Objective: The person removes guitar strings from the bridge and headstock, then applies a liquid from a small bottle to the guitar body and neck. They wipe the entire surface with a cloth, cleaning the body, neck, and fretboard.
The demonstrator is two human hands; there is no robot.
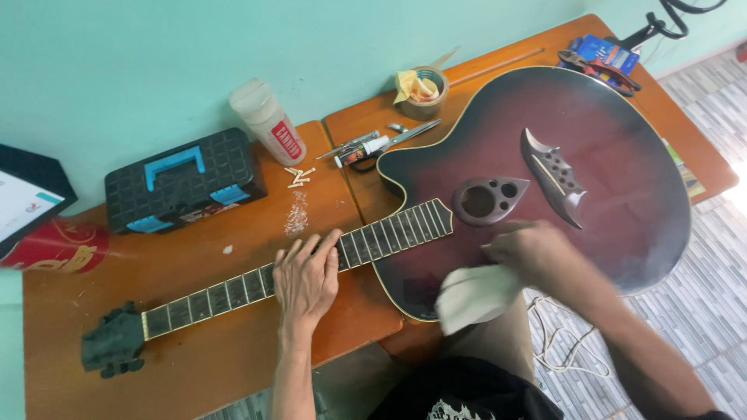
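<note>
Both forearms bare, no sleeves seen. Black shirt [467,393] with white print worn; khaki trousers [498,342] seen just below guitar [591,179] body.

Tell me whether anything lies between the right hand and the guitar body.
Yes: a white cloth lies under the right hand, pressed against the dark red guitar body. The left hand rests directly on the fretboard, with nothing between.

guitar body [607,194]: glossy dark red lacquered wood
cloth [475,294]: soft white fabric
counter [233,350]: smooth varnished wood
toolbox [183,180]: matt black plastic
</note>
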